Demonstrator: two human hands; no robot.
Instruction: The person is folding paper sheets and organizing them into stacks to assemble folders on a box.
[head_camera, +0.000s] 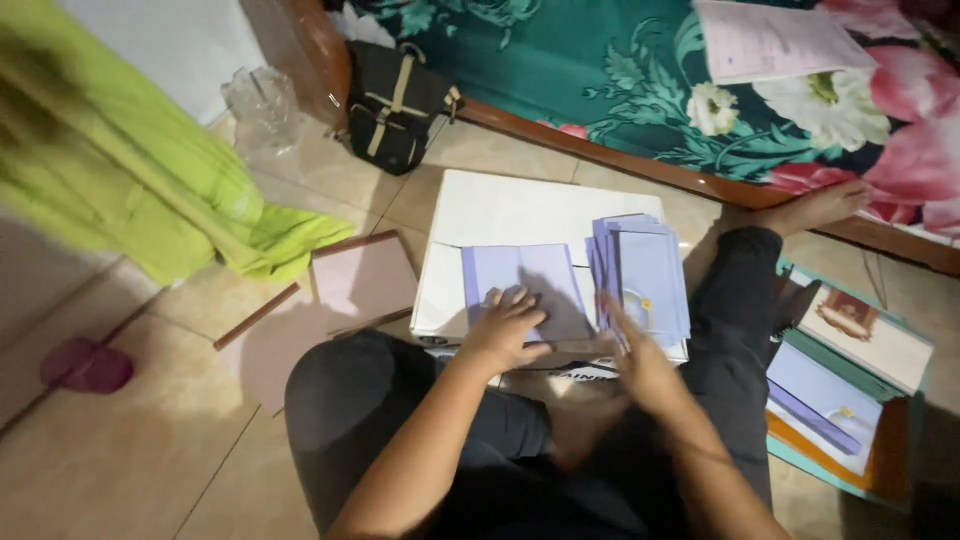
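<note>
- Lilac paper, a folded card (522, 278), lies flat on the white box (500, 215) that sits on the floor in front of the person's crossed legs, toward the box's near edge.
- Left hand (503, 328) rests palm down on the card's near edge, fingers spread apart and pressing it flat; the forearm comes up from the lower left, wrist straight.
- Right hand (640, 362) is blurred, edge-on beside the stack of lilac cards (645, 275); its fingers look stretched out and close together, touching the stack's near left corner, but whether they pinch a card I cannot tell.
- Stack sits at the box's right end, fanned and uneven, just beside the single card.
- Risk, as I judge it: the fanned stack could slide off the box's right edge if the right hand nudges it sideways, and the card under the left hand could crease if the palm drags.
- Farther out: more cards in an open teal tray (850, 400) at the right, a pink board (362, 275) at the left, a black bag (395, 105) and green cloth (130, 170) beyond.
</note>
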